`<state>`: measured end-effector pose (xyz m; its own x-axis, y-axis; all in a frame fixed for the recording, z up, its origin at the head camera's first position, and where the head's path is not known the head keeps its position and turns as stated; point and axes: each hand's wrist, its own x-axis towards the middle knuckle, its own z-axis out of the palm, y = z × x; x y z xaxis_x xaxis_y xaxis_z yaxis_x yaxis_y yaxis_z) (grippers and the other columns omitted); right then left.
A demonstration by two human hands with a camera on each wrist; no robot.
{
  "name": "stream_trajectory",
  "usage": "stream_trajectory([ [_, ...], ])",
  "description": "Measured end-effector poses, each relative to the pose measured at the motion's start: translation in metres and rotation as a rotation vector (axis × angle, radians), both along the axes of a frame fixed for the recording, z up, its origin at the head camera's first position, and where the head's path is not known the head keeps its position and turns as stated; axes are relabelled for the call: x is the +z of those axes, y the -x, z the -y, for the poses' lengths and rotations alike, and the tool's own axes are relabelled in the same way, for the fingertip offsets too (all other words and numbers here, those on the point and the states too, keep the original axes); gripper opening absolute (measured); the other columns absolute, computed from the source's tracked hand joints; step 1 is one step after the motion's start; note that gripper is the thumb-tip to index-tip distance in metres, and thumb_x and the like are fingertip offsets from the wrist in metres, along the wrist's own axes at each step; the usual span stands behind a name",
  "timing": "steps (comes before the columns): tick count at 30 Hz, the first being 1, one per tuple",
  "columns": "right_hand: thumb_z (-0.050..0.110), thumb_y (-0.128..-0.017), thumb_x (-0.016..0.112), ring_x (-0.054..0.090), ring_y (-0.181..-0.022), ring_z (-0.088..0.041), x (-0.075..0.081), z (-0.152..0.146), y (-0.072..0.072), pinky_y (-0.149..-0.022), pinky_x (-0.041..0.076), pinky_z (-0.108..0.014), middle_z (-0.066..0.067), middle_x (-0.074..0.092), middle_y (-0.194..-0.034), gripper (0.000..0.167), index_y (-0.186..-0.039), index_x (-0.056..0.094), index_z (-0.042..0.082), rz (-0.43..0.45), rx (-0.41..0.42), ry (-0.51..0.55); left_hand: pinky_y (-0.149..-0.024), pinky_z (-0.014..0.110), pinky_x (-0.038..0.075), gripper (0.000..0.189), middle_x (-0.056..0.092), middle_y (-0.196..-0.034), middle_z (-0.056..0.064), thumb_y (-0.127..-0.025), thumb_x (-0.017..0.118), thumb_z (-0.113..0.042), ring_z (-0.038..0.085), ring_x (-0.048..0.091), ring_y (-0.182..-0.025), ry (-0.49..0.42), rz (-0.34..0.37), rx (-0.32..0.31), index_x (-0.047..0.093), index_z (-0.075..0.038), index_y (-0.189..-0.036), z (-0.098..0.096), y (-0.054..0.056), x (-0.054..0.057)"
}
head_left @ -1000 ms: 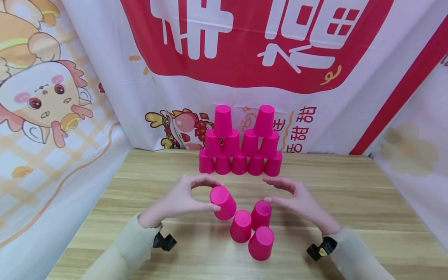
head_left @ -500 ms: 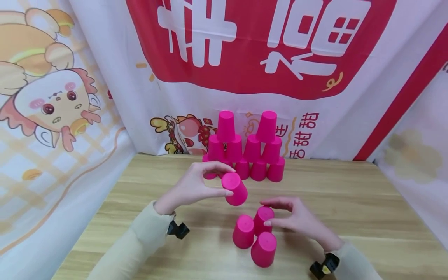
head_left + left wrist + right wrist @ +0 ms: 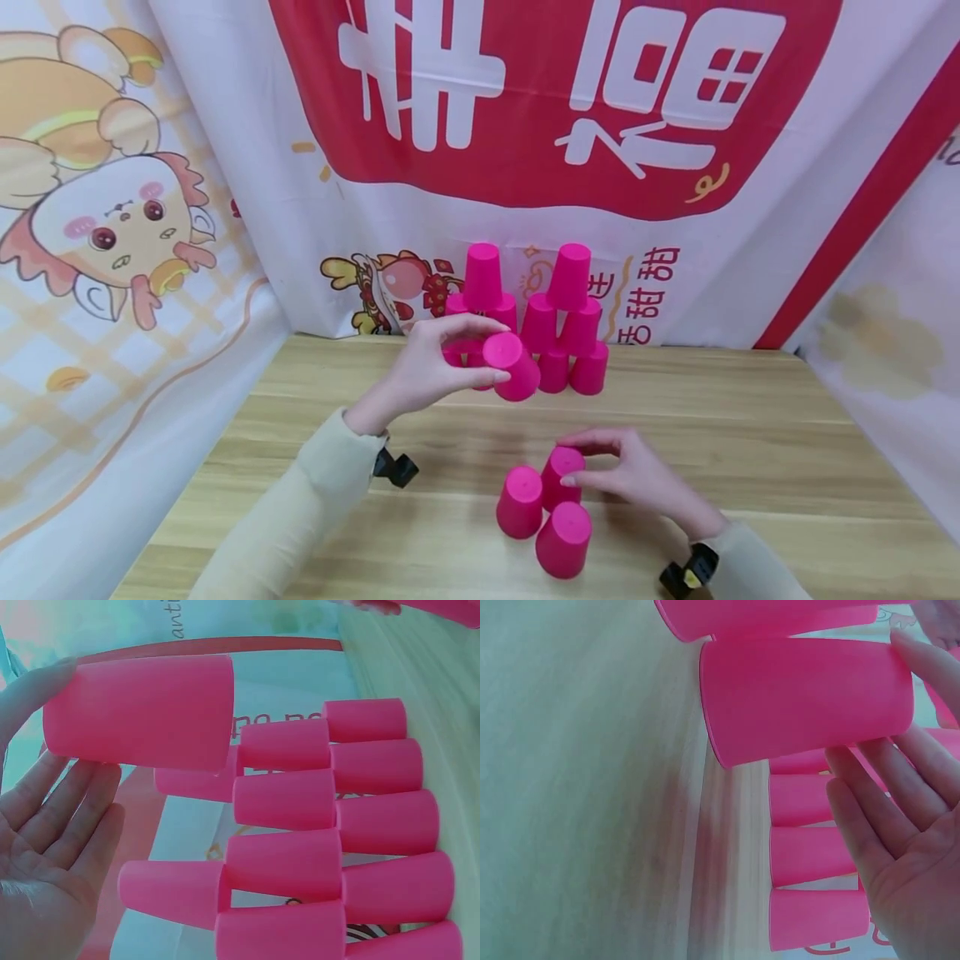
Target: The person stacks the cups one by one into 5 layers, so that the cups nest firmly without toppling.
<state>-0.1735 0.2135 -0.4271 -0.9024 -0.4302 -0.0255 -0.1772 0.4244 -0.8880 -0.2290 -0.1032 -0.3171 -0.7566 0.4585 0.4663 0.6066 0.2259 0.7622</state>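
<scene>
My left hand (image 3: 431, 367) holds an upside-down pink cup (image 3: 517, 375) between thumb and fingers, raised off the table in front of a cup stack. That held cup (image 3: 139, 712) looks large in the left wrist view. The stack has a bottom row (image 3: 588, 369), a second row (image 3: 581, 327) and two separate cups on top, one left (image 3: 483, 275) and one right (image 3: 570, 277). Its lower left part is partly hidden. My right hand (image 3: 637, 475) pinches another upside-down cup (image 3: 558, 482). Beside it stand two more cups, one left (image 3: 519, 504) and one nearer (image 3: 564, 542).
The wooden table (image 3: 697, 408) meets a printed cloth backdrop (image 3: 360, 208) just behind the stack. Another patterned cloth (image 3: 112, 333) hangs along the left side. Black wrist cameras are strapped to the left wrist (image 3: 395, 468) and right wrist (image 3: 688, 571).
My left hand has lifted its cup and carried it forward and slightly right toward the stack. My right hand has moved in and now pinches the far right loose cup.
</scene>
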Motion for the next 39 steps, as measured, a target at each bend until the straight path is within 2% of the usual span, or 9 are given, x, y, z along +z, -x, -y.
stream_trajectory([
  [4, 0.037, -0.084, 0.085, 0.064, -0.110, -0.022, -0.001, 0.000, 0.002, -0.099, 0.046, -0.061, 0.009, 0.073, -0.112, 0.045, -0.124, 0.075, 0.018, -0.032, 0.010, -0.015, -0.093, 0.039, 0.054, 0.048, 0.066, -0.123, -0.014, -0.082, 0.088, -0.033, 0.009, 0.059, -0.114, -0.002, -0.076, 0.064, 0.071, -0.026, -0.127, -0.004, 0.007, 0.011],
  [6, 0.037, -0.084, 0.085, 0.065, -0.109, -0.020, 0.000, -0.001, 0.004, -0.099, 0.046, -0.061, 0.010, 0.073, -0.110, 0.042, -0.122, 0.076, 0.021, -0.058, 0.017, -0.017, -0.094, 0.041, 0.052, 0.048, 0.066, -0.122, -0.015, -0.082, 0.088, -0.036, 0.008, 0.058, -0.115, -0.009, -0.113, 0.102, 0.071, -0.028, -0.126, -0.006, 0.011, 0.018],
  [9, 0.037, -0.084, 0.085, 0.066, -0.108, -0.019, 0.001, -0.001, 0.005, -0.099, 0.046, -0.061, 0.011, 0.074, -0.110, 0.039, -0.121, 0.076, 0.026, -0.079, 0.021, -0.018, -0.092, 0.041, 0.052, 0.049, 0.066, -0.120, -0.016, -0.082, 0.087, -0.038, 0.009, 0.059, -0.113, -0.036, -0.168, 0.142, 0.071, -0.026, -0.126, -0.009, 0.018, 0.030],
  [12, 0.037, -0.084, 0.085, 0.066, -0.108, -0.018, 0.001, -0.001, 0.005, -0.100, 0.046, -0.061, 0.011, 0.074, -0.110, 0.041, -0.122, 0.076, 0.025, -0.082, 0.021, -0.019, -0.087, 0.039, 0.053, 0.050, 0.066, -0.120, -0.017, -0.083, 0.086, -0.039, 0.009, 0.058, -0.112, -0.058, -0.208, 0.184, 0.071, -0.022, -0.128, -0.012, 0.025, 0.042],
  [18, 0.037, -0.084, 0.085, 0.066, -0.107, -0.017, 0.001, 0.000, 0.005, -0.100, 0.047, -0.059, 0.012, 0.073, -0.110, 0.048, -0.125, 0.075, 0.015, -0.090, 0.019, -0.028, -0.095, 0.039, 0.051, 0.053, 0.064, -0.121, -0.018, -0.085, 0.084, -0.040, 0.006, 0.056, -0.116, -0.088, -0.242, 0.232, 0.069, -0.021, -0.132, -0.019, 0.041, 0.069],
  [24, 0.037, -0.085, 0.085, 0.066, -0.108, -0.016, 0.000, 0.001, 0.004, -0.100, 0.047, -0.059, 0.012, 0.073, -0.111, 0.048, -0.126, 0.074, 0.014, -0.092, 0.023, -0.029, -0.095, 0.029, 0.051, 0.058, 0.064, -0.124, -0.015, -0.083, 0.084, -0.042, 0.007, 0.058, -0.113, -0.087, -0.272, 0.273, 0.068, -0.019, -0.133, -0.024, 0.058, 0.095],
  [33, 0.037, -0.084, 0.085, 0.067, -0.107, -0.014, -0.002, 0.000, 0.003, -0.100, 0.048, -0.055, 0.013, 0.073, -0.111, 0.048, -0.125, 0.074, 0.017, -0.096, 0.015, -0.030, -0.090, 0.030, 0.055, 0.058, 0.065, -0.127, -0.011, -0.083, 0.085, -0.040, 0.008, 0.057, -0.116, -0.085, -0.172, 0.310, 0.067, -0.021, -0.135, -0.034, 0.079, 0.119],
  [36, 0.038, -0.084, 0.085, 0.066, -0.108, -0.015, -0.002, 0.000, 0.002, -0.100, 0.047, -0.057, 0.012, 0.073, -0.112, 0.048, -0.126, 0.074, 0.016, -0.083, 0.011, -0.029, -0.090, 0.031, 0.054, 0.057, 0.065, -0.128, -0.010, -0.083, 0.085, -0.041, 0.008, 0.057, -0.117, -0.050, -0.124, 0.335, 0.067, -0.023, -0.134, -0.038, 0.086, 0.122],
  [39, 0.038, -0.084, 0.085, 0.066, -0.108, -0.017, -0.003, -0.001, 0.002, -0.100, 0.046, -0.059, 0.010, 0.073, -0.112, 0.049, -0.127, 0.074, 0.016, -0.056, 0.003, -0.031, -0.086, 0.030, 0.056, 0.058, 0.064, -0.128, -0.007, -0.084, 0.084, -0.041, 0.011, 0.059, -0.114, -0.006, -0.087, 0.332, 0.066, -0.021, -0.135, -0.043, 0.093, 0.118],
])
